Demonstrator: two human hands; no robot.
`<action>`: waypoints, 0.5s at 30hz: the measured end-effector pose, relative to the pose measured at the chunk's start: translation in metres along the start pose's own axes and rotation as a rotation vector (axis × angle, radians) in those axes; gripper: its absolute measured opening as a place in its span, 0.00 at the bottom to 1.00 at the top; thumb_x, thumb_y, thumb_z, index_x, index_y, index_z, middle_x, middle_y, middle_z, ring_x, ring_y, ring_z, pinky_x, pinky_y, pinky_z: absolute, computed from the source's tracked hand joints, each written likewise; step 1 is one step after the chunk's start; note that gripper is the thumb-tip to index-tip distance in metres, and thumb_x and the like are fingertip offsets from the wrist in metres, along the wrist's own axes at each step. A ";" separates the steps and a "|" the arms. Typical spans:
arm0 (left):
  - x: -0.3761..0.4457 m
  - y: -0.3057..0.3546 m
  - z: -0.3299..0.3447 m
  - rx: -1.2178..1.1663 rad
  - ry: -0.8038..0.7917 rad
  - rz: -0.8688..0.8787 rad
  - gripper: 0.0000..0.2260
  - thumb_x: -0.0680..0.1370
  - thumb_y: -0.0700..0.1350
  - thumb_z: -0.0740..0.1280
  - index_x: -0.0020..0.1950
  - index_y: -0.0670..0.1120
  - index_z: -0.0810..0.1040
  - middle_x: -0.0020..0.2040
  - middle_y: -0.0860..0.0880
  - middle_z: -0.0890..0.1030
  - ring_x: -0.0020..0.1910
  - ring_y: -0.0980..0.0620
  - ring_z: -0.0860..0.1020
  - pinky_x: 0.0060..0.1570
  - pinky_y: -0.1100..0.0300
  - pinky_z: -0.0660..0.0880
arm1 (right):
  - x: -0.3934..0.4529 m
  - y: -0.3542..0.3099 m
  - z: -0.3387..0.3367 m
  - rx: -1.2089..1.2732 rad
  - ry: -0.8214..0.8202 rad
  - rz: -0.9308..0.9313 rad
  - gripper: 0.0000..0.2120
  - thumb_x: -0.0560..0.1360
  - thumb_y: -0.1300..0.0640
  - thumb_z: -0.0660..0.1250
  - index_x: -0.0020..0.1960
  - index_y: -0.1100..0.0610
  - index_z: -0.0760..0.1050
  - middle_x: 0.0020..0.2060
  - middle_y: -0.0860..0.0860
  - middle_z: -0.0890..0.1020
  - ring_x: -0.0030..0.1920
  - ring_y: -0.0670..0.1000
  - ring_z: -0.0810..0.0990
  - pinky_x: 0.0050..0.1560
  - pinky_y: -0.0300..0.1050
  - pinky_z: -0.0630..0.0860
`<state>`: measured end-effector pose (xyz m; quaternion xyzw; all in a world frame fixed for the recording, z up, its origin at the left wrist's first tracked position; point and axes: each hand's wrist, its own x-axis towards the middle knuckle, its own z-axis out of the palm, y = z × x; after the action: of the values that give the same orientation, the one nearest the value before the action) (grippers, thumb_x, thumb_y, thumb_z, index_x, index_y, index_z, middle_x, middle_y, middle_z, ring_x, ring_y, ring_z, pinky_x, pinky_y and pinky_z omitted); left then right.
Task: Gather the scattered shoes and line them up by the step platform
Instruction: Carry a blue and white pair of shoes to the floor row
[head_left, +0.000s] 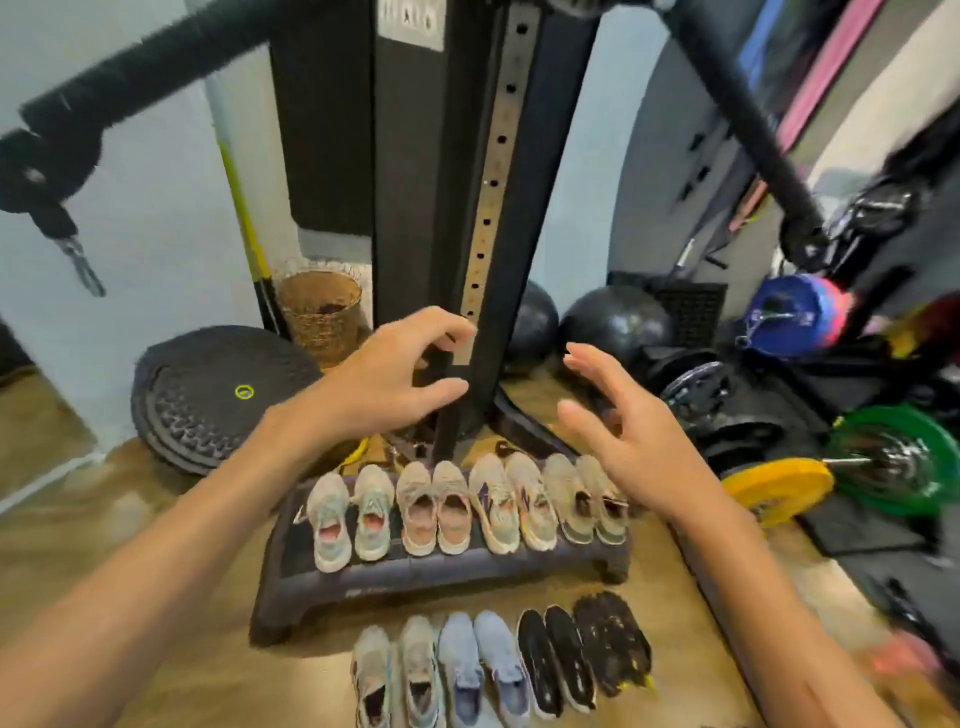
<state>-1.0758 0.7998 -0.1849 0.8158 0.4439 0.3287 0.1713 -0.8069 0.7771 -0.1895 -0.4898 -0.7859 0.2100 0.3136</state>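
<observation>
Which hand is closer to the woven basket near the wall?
Left. The left hand hovers just right of the woven basket, holding nothing. The right hand is farther right, past the black machine post.

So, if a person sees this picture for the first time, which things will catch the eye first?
Probably the two bare hands, the left hand and the right hand, raised open in the middle and holding nothing. Below them, a row of pale shoes stands on the dark step platform, and a second row of shoes lies on the floor in front of it. At the right edge, the green weight plate and yellow weight plate stand out.
</observation>
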 end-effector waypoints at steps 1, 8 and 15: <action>0.005 0.015 -0.004 -0.010 -0.004 0.045 0.22 0.75 0.48 0.70 0.68 0.52 0.69 0.62 0.57 0.74 0.60 0.62 0.72 0.52 0.69 0.70 | -0.010 -0.008 -0.013 -0.017 0.012 0.014 0.25 0.79 0.45 0.62 0.74 0.42 0.61 0.71 0.39 0.69 0.69 0.35 0.65 0.63 0.33 0.68; 0.043 0.099 0.025 -0.133 -0.089 0.286 0.26 0.75 0.47 0.71 0.71 0.52 0.66 0.67 0.58 0.70 0.63 0.64 0.70 0.57 0.63 0.74 | -0.080 -0.035 -0.079 -0.126 0.185 0.138 0.28 0.77 0.42 0.62 0.76 0.42 0.59 0.70 0.40 0.69 0.70 0.39 0.66 0.64 0.43 0.71; 0.054 0.184 0.057 -0.198 -0.194 0.505 0.28 0.74 0.48 0.71 0.72 0.53 0.65 0.67 0.59 0.70 0.63 0.63 0.70 0.55 0.65 0.73 | -0.161 -0.047 -0.133 -0.184 0.342 0.272 0.27 0.78 0.43 0.63 0.74 0.41 0.60 0.68 0.41 0.71 0.68 0.41 0.69 0.58 0.40 0.73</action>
<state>-0.9034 0.7451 -0.1004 0.9075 0.1738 0.3230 0.2046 -0.6916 0.6148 -0.1104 -0.6463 -0.6639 0.0917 0.3649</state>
